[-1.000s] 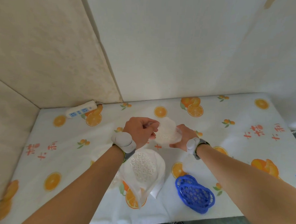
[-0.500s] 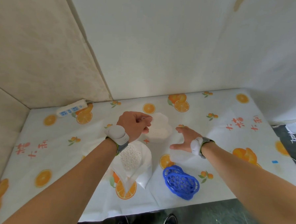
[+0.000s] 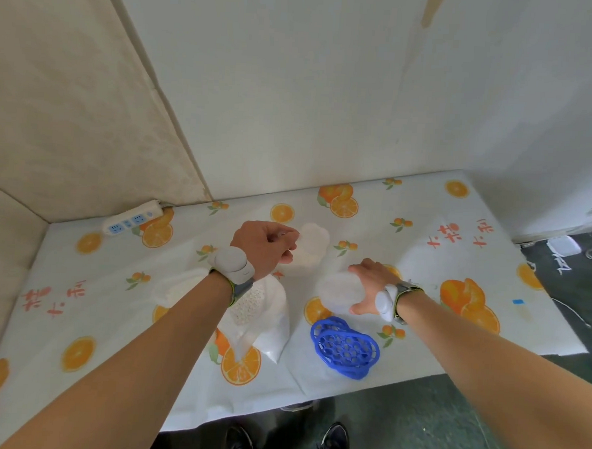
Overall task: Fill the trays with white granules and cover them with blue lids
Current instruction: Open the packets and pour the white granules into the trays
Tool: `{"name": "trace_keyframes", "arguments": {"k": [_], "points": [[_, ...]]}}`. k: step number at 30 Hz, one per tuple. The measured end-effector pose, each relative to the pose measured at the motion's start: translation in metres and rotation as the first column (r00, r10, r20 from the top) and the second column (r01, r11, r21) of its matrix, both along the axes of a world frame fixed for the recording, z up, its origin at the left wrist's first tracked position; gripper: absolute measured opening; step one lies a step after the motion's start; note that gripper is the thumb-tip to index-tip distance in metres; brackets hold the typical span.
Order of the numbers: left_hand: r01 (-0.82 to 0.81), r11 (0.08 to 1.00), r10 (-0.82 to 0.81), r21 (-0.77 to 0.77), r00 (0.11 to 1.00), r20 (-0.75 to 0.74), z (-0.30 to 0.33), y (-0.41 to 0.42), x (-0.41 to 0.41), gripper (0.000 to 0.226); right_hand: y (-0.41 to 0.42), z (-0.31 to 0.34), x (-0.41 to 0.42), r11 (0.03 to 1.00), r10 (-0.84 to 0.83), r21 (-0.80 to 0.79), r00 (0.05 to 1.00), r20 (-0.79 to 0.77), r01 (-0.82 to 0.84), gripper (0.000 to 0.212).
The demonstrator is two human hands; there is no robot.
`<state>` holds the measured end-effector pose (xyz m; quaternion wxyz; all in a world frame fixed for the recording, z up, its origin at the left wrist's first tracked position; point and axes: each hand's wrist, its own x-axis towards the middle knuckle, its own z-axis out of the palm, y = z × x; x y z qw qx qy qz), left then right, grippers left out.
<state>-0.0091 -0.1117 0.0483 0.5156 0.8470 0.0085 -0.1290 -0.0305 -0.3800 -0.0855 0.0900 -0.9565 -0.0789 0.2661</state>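
Head view: left hand (image 3: pixel 264 245) fingers pinch tray (image 3: pixel 309 247); right hand (image 3: pixel 370 283) fingers spread.

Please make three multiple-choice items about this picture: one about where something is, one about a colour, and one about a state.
1. Where is the white power strip?
A. at the table's far left, near the wall
B. beside the blue lids
C. under the right hand

2. What colour are the perforated plastic lids?
A. orange
B. blue
C. green

3. What is the left hand doing?
A. lying flat on the table
B. hanging off the table's edge
C. pinching the rim of a translucent white tray with curled fingers

Answers: 1 A, the strip lies by the wall corner; 2 B, both stacked lids are blue; 3 C, the fingers curl at the tray's edge.
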Motion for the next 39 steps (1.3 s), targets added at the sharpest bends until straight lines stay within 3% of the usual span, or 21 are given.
{"name": "trace_keyframes", "arguments": {"k": [5, 11, 15, 19, 22, 27, 31, 35, 39], "points": [[-0.008, 1.000, 0.009, -0.030, 1.000, 0.021, 0.008, 0.025, -0.019, 0.008, 0.017, 0.025, -0.026, 0.972, -0.168, 0.177, 0.984, 0.060, 0.155, 0.110], [-0.049, 0.999, 0.049, 0.001, 0.999, 0.001, 0.008, 0.077, -0.039, 0.009, 0.047, 0.042, -0.050, 0.917, -0.310, 0.307, 0.939, 0.150, 0.254, 0.097], [-0.022, 0.995, 0.027, 0.096, 0.999, -0.046, 0.003, 0.108, -0.054, 0.007, 0.062, 0.049, -0.065, 0.902, -0.336, 0.341, 0.927, 0.167, 0.266, 0.094], [0.052, 0.950, -0.052, 0.308, 0.999, -0.007, -0.006, 0.117, -0.057, 0.010, 0.073, 0.051, -0.075, 0.894, -0.350, 0.342, 0.927, 0.135, 0.288, 0.093], [0.131, 0.872, -0.157, 0.473, 0.987, 0.017, -0.012, 0.112, -0.053, 0.015, 0.076, 0.051, -0.080, 0.878, -0.379, 0.355, 0.919, 0.105, 0.321, 0.093], [0.251, 0.549, -0.444, 0.797, 0.896, 0.023, -0.023, 0.097, -0.043, 0.032, 0.079, 0.049, -0.090, 0.822, -0.466, 0.413, 0.879, 0.097, 0.391, 0.101], [0.269, 0.363, -0.485, 0.892, 0.872, -0.066, -0.032, 0.092, -0.040, 0.031, 0.080, 0.046, -0.096, 0.836, -0.457, 0.407, 0.878, 0.144, 0.369, 0.099], [0.323, 0.326, -0.425, 0.889, 0.890, -0.167, -0.036, 0.093, -0.036, 0.023, 0.080, 0.043, -0.101, 0.839, -0.451, 0.411, 0.878, 0.161, 0.355, 0.100], [0.378, 0.397, -0.355, 0.836, 0.904, -0.240, -0.044, 0.094, -0.032, 0.035, 0.086, 0.041, -0.101, 0.749, -0.546, 0.519, 0.828, 0.130, 0.412, 0.112]]}}
